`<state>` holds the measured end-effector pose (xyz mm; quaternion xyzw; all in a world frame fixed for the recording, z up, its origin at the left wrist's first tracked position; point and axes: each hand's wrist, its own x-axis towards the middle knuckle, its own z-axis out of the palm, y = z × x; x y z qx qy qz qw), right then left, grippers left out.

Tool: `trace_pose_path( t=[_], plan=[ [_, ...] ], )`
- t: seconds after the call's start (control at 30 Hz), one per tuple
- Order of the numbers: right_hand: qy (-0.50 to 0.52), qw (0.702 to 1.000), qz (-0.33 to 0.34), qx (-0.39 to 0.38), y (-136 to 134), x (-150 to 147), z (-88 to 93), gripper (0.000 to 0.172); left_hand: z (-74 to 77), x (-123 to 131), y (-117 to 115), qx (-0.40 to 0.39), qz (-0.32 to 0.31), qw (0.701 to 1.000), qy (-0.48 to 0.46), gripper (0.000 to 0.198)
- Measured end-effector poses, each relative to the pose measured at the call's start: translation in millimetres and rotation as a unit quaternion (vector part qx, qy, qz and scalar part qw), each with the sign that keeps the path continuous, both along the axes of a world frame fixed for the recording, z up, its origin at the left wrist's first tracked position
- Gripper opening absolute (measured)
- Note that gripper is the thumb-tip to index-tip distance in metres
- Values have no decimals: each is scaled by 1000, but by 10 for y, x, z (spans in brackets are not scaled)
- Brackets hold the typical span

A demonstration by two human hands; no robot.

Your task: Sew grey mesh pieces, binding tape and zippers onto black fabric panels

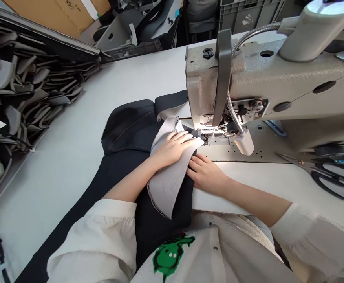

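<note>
Dark fabric [125, 129] lies across the white table and runs down over my lap. On top of it is a curved grey backing piece [167, 184], with a small white tab at its upper right tip. My left hand [173, 148] lies flat on the grey piece, fingers stretched toward the needle area. Just right of it, my right hand [205, 173] rests at the dark fabric's right edge, its fingers partly spread over that edge. The sewing machine [201, 82] stands above, its lit presser foot [205, 135] close to the fabric's tip.
Black-handled scissors [322, 169] lie at the right of the white table [80, 153]. Stacks of cut grey and black pieces [21, 86] fill the left side. Behind the table are grey crates [248, 17] and a cardboard box [57, 13].
</note>
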<state>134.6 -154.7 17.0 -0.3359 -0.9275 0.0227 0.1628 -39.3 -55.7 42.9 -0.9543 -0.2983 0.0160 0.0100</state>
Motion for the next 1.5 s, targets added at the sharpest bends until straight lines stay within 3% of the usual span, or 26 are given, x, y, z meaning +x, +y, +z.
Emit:
trace_pose_path(
  t=[0.07,0.17,0.37,0.9,1.07,1.3,1.5],
  plan=[
    [-15,998,-19,52,-25,-46,-26,14,-8,96,-57,35,40,999,-2,42],
    [-4,992,-23,121,-80,-34,-69,21,-42,248,-168,88,115,989,-16,32],
    [0,985,-13,171,-180,150,-102,28,-77,445,-285,97,96,990,-44,30],
    [55,993,4,100,-175,293,-112,19,-75,577,-306,100,126,986,-48,26],
    [55,997,5,60,-121,345,-83,23,-79,588,-286,106,126,985,-54,25],
    [57,996,-12,72,-168,380,-55,18,-85,598,-271,112,120,985,-53,26],
    [57,995,14,76,-306,322,-23,12,-110,583,-305,145,110,982,-60,25]
  ],
)
